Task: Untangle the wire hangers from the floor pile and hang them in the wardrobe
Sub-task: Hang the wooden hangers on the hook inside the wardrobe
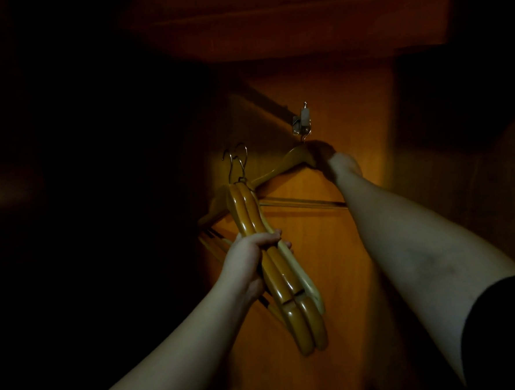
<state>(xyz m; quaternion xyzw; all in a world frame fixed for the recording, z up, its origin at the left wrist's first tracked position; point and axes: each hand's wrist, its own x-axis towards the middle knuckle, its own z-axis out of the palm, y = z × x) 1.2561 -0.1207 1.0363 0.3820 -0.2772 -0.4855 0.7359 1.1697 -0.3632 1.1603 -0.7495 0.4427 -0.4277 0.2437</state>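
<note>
My left hand (251, 255) grips a bundle of wooden hangers (285, 277) with metal hooks, held upright in front of the wardrobe's orange wooden wall (331, 280). My right hand (338, 162) reaches up and holds the right shoulder of another wooden hanger (279, 169). That hanger's hook sits right below a small metal bracket (302, 119) on the wall; whether it rests on the bracket I cannot tell. Its trouser bar (302, 202) runs across behind my right forearm. My right fingers are in shadow.
The wardrobe is dim. A wooden shelf or top panel (270, 22) spans overhead. The whole left side is black, with nothing discernible. Dark panels stand on the right.
</note>
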